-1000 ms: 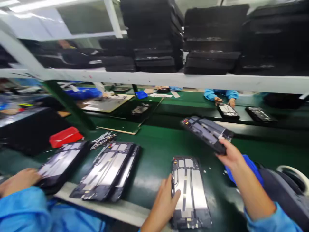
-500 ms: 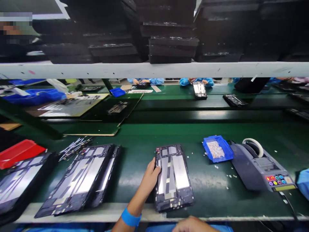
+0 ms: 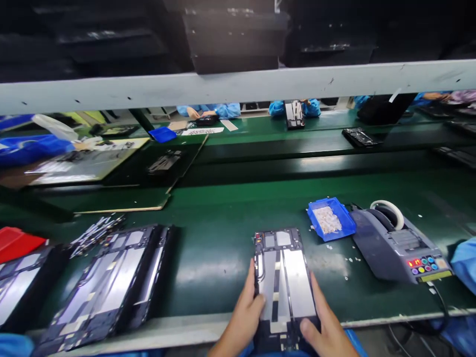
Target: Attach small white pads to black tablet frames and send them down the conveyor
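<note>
A dark tablet frame (image 3: 281, 275) with two silver panels lies flat on the green belt (image 3: 223, 228), its near end at the table's front edge. My left hand (image 3: 245, 312) grips its left side, thumb on the silver panel. My right hand (image 3: 323, 325) holds the right side near the bottom corner, thumb lying on the frame's lower end. Both hands are on this one frame.
A blue bin of small white parts (image 3: 330, 219) and a grey tape dispenser (image 3: 396, 243) stand to the right. Several similar frames (image 3: 107, 277) lie stacked at left, beside a red tray (image 3: 17, 242). Across the belt, other people's blue-sleeved hands (image 3: 208, 111) work. A white shelf rail (image 3: 238, 84) spans overhead.
One second ago my right hand held a second frame in the air; that frame has left my hand and both hands now hold the flat frame. The view has swung right and down.
</note>
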A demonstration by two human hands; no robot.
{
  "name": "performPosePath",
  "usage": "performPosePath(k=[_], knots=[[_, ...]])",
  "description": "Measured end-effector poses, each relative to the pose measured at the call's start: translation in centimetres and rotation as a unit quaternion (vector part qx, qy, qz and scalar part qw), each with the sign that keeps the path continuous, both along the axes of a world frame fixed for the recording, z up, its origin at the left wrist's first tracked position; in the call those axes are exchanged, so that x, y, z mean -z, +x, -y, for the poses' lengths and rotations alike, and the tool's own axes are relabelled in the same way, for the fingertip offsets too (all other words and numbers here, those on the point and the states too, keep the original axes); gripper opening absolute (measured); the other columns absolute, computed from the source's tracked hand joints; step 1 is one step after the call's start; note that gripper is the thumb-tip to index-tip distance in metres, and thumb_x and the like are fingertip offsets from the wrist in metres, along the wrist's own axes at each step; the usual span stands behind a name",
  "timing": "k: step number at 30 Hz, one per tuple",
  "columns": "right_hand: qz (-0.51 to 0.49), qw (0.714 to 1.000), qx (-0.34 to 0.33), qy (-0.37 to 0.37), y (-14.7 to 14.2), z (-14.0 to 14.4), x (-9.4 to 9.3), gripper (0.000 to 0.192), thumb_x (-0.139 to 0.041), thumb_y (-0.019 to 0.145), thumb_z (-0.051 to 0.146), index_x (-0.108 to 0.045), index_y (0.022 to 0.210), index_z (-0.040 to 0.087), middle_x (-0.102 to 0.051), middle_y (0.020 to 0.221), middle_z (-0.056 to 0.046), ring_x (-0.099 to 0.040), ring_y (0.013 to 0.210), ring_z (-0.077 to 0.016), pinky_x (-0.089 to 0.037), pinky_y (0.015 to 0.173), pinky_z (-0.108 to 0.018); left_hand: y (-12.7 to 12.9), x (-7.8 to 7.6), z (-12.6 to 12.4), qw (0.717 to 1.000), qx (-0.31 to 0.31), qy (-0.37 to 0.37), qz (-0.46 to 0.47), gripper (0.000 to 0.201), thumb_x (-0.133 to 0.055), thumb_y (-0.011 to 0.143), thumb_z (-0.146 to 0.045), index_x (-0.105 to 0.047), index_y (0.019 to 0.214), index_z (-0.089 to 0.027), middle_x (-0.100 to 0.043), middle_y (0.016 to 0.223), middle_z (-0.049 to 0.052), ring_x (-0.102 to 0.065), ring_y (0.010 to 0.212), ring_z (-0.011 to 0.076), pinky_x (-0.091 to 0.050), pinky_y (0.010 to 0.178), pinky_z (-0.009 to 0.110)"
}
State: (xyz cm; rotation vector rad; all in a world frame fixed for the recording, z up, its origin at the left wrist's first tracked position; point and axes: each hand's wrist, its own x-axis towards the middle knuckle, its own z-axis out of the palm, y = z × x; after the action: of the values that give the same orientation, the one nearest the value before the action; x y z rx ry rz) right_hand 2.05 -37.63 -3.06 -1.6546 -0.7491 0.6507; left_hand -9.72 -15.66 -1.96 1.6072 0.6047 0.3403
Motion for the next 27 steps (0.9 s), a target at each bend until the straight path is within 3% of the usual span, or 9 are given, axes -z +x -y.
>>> performPosePath(k=[3,5,8,11,13,16,20,24,27], knots=[[-0.014,1.000,-0.002,-0.008,0.4,2.7,0.7,0.092,-0.058,0.096,0.063,-0.013,0.168,0.027,-0.022,0.171,-0.009,-0.025,0.156,-0.0306,-0.025,0.127,-0.047,0.0,-0.5,-0.4,0.994,0.003,0.110,-0.012,0.073,-0.052,0.092,-0.023,-0.033,0.162,-0.022,-0.037,0.167,0.010,-0.035,0.153,0.0298,-0.032,0.126,0.045],[-0.023,0.999,0.025,-0.011,1.4,2.9,0.4,0.082,-0.055,0.098,0.060,-0.022,0.167,0.028,-0.028,0.170,-0.011,-0.034,0.153,-0.0305,-0.032,0.125,-0.048,1.2,-2.4,-2.4,0.974,-0.006,0.227,-0.022,0.058,-0.050,0.096,-0.024,-0.048,0.154,-0.024,-0.054,0.151,0.013,-0.053,0.138,0.0299,-0.045,0.115,0.047],[0.018,0.995,0.099,-0.014,3.1,1.6,-1.7,0.066,-0.055,0.101,0.052,-0.037,0.160,0.028,-0.037,0.166,-0.012,-0.042,0.149,-0.0299,-0.036,0.122,-0.050,4.7,-6.6,-6.2,0.899,0.053,0.433,-0.039,0.045,-0.044,0.100,-0.017,-0.064,0.139,-0.028,-0.065,0.119,0.011,-0.062,0.111,0.0263,-0.053,0.097,0.043],[0.080,0.993,0.090,0.002,4.5,0.3,-4.8,0.053,-0.057,0.100,0.044,-0.052,0.150,0.030,-0.045,0.160,-0.010,-0.044,0.146,-0.0291,-0.040,0.119,-0.049,8.3,-9.9,-8.4,0.794,0.163,0.583,-0.065,0.049,-0.047,0.096,-0.007,-0.069,0.132,-0.033,-0.062,0.102,0.008,-0.059,0.090,0.0241,-0.051,0.078,0.036],[0.113,0.991,0.068,0.010,5.0,-0.3,-6.6,0.046,-0.059,0.099,0.039,-0.059,0.143,0.030,-0.051,0.155,-0.010,-0.047,0.143,-0.0284,-0.042,0.117,-0.047,9.5,-10.8,-8.9,0.745,0.206,0.632,-0.066,0.046,-0.052,0.093,-0.005,-0.072,0.124,-0.033,-0.060,0.097,0.007,-0.056,0.083,0.0228,-0.046,0.071,0.033],[0.126,0.990,0.069,0.004,5.4,-1.6,-8.4,0.039,-0.060,0.095,0.030,-0.066,0.134,0.028,-0.059,0.145,-0.009,-0.057,0.130,-0.0264,-0.046,0.112,-0.044,9.4,-10.4,-9.2,0.709,0.212,0.671,-0.031,0.032,-0.057,0.091,-0.004,-0.074,0.105,-0.027,-0.061,0.095,0.007,-0.053,0.081,0.0221,-0.043,0.067,0.032],[0.077,0.996,0.046,-0.007,7.0,-6.4,-9.3,0.035,-0.058,0.093,0.023,-0.071,0.124,0.022,-0.073,0.117,-0.009,-0.069,0.097,-0.0214,-0.056,0.088,-0.036,8.6,-8.8,-9.5,0.704,0.168,0.686,0.070,0.025,-0.053,0.094,-0.003,-0.070,0.091,-0.021,-0.064,0.089,0.006,-0.054,0.077,0.0202,-0.044,0.067,0.031],[0.048,0.998,-0.034,0.002,9.4,-12.8,-9.5,0.034,-0.060,0.091,0.018,-0.073,0.122,0.020,-0.077,0.110,-0.006,-0.071,0.093,-0.0185,-0.055,0.086,-0.031,8.8,-7.9,-9.4,0.749,0.117,0.630,0.169,0.022,-0.051,0.098,-0.009,-0.068,0.089,-0.021,-0.069,0.089,0.005,-0.061,0.081,0.0178,-0.051,0.073,0.029],[0.039,0.998,-0.048,-0.025,10.1,-15.3,-9.8,0.018,-0.066,0.089,0.018,-0.078,0.104,0.019,-0.079,0.097,-0.002,-0.072,0.087,-0.0168,-0.054,0.080,-0.026,8.5,-7.7,-9.2,0.768,0.101,0.596,0.213,0.021,-0.052,0.098,-0.012,-0.070,0.093,-0.023,-0.072,0.091,0.004,-0.067,0.084,0.0175,-0.055,0.075,0.028]])
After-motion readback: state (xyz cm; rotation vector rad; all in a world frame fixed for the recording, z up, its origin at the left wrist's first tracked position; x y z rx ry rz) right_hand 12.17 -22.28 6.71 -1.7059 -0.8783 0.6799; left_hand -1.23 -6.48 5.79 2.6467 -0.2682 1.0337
